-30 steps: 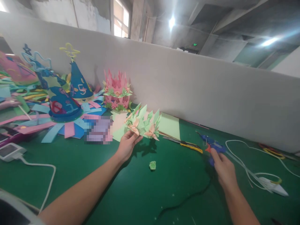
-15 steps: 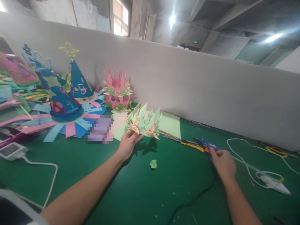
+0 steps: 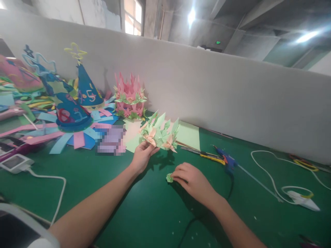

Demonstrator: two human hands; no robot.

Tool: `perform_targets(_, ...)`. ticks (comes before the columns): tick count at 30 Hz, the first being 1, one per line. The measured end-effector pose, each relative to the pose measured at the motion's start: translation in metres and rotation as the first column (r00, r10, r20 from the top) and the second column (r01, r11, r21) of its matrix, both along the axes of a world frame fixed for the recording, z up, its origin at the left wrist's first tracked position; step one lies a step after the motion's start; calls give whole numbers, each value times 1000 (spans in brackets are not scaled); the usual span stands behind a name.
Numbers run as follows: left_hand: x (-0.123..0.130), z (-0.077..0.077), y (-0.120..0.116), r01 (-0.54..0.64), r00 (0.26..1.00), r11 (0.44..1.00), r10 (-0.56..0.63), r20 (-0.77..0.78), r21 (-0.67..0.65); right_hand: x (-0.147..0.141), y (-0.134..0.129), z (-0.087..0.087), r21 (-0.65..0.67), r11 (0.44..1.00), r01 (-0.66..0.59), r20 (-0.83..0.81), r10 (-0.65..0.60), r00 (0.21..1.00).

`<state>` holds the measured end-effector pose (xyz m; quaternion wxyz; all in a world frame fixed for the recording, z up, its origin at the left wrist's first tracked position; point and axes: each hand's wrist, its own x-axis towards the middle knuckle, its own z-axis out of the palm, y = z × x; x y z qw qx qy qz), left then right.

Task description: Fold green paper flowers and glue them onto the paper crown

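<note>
Pinched between the thumb and fingers of my left hand [image 3: 143,155] is a light green paper crown [image 3: 160,132] with peach folded flowers on its front, held up off the table. My right hand [image 3: 192,179] has its fingertips closed on a small green paper flower [image 3: 169,178] on the green tabletop, just below the crown. Farther right lies a blue glue gun [image 3: 227,159] with a long clear glue stick [image 3: 258,182] coming out of its back. A yellow utility knife [image 3: 212,157] rests beside the gun's nozzle.
A pink paper crown [image 3: 130,96] stands against the grey partition [image 3: 232,89]. Blue cone hats [image 3: 89,88] and paper strips crowd the left. Green paper sheets [image 3: 190,134] lie behind my left hand. A white cable [image 3: 269,156] loops at the right.
My right hand has let go of the glue gun, which now lies on the table, and has moved left to the small green paper flower. My left hand still holds the crown in nearly the same place.
</note>
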<state>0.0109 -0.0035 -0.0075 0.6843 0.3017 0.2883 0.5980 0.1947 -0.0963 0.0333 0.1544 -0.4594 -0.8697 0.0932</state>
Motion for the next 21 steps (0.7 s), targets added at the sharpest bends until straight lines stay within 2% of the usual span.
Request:
perform_targets(5, 1, 4, -2, 8, 1000, 1000, -8, -2, -4, -1, 7, -10, 32, 996, -78, 176, 71, 982)
perform_targets(7, 1, 4, -3, 13, 1000, 1000, -13, -5, -4, -2, 7, -10, 47, 994, -99, 200, 88, 976)
perform_targets(10, 1, 3, -4, 21, 1000, 1000, -21, -9, 2, -5, 6, -1, 66, 992, -105, 99, 99, 990)
perform_targets(13, 2, 2, -4, 39, 999, 999, -39, -27, 10, -7, 7, 21, 148, 988, -47, -121, 65, 991)
perform_targets(15, 2, 2, -5, 63, 997, 998, -62, -44, 13, -9, 12, 35, 299, 954, 34, -245, 42, 969)
perform_targets(18, 3, 2, -5, 93, 994, 996, -92, -50, 15, -14, 27, 48, 524, 842, 129, -302, 42, 952)
perform_targets(20, 3, 3, -6, 100, 994, 995, -99, -46, 23, -18, 38, 49, 589, 795, 148, -285, 32, 958)
perform_targets(21, 3, 4, -6, 102, 994, 994, -100, -45, 29, -21, 43, 47, 598, 788, 150, -271, 22, 962)
